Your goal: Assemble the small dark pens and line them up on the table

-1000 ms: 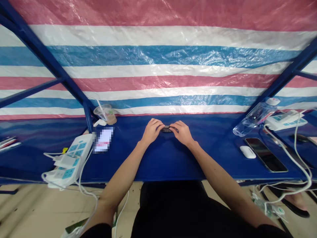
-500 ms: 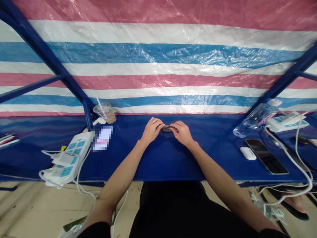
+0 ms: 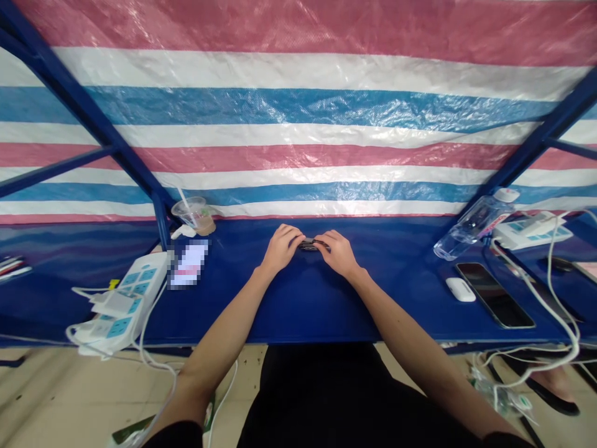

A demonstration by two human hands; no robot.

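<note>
Dark object (image 3: 308, 244): small, near the middle of the frame, between the two hands over the tabletop; too small and covered to identify, and whether it touches the surface cannot be told.
Left hand (image 3: 280, 247): just left of centre, thumb and fingers bent and gripping the object's left end.
Right hand (image 3: 339, 254): just right of centre, its thumb and fingertips closed on the object's right end.
Blue tabletop (image 3: 317, 308): spans the middle of the frame, beneath both hands.
Clear cup (image 3: 203, 221): left of centre, tilted, with a white straw and some brown drink inside.
Pixelated rectangle (image 3: 190, 264): flat on the table below the cup, mostly pale, its details blurred out.
White power strip (image 3: 148, 283): left side of the frame, lying slantwise, with plugs and white cables in it.
Clear bottle (image 3: 472, 225): right side, tilted, its white cap toward the upper right.
White case (image 3: 460, 290): right of centre, below the bottle, just beside the phone.
Black phone (image 3: 496, 296): right side, flat, dark screen up.
Second power strip (image 3: 513, 235): far right, near the bottle.
Striped sheet (image 3: 298, 134): red, white and blue bands across the upper half.
Sandalled foot (image 3: 555, 382): lower right corner, on the floor.
</note>
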